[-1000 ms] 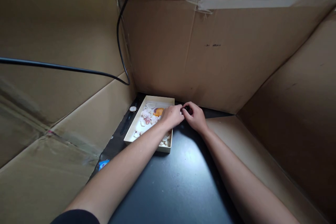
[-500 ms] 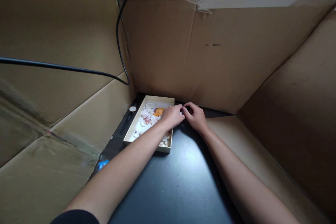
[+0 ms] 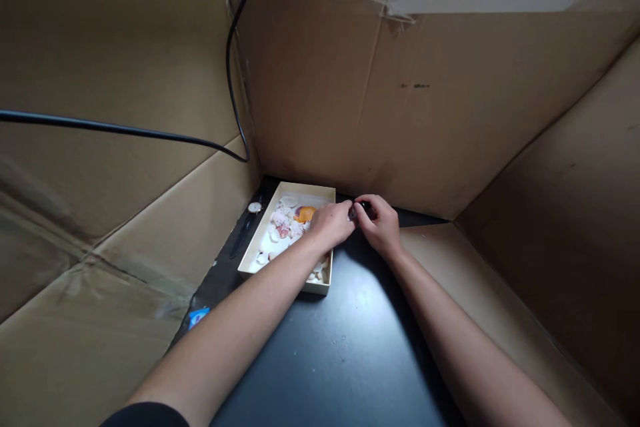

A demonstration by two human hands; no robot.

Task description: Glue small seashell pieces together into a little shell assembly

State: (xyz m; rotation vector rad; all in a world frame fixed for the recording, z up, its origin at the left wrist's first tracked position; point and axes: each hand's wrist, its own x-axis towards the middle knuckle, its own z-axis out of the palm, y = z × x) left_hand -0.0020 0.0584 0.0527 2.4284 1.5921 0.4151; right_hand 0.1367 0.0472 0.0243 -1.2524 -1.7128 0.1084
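My left hand (image 3: 333, 223) reaches over the right side of a shallow cream box (image 3: 253, 250), its fingers bent and closed. My right hand (image 3: 380, 223) is just beyond the box's right edge, thumb and fingers pinched together close to the left fingertips. Something small and dark seems to lie between the two hands, but the fingers hide what it is. In the box are several seashells: an orange shell (image 3: 305, 214), a spiky pinkish-white shell (image 3: 283, 223) and small pale shells (image 3: 319, 272) near the front right corner, partly covered by my left forearm.
A wristwatch (image 3: 255, 207) lies left of the box on the black table (image 3: 320, 360). Nearer me is a small blue packet (image 3: 198, 317) at the table's left edge. Cardboard walls (image 3: 320, 93) enclose the table, and a black cable (image 3: 125, 128) hangs across the left.
The view has shifted slightly, so everything sits a little further right. Both hands stay together, with small finger movements; the right fingers have turned slightly.
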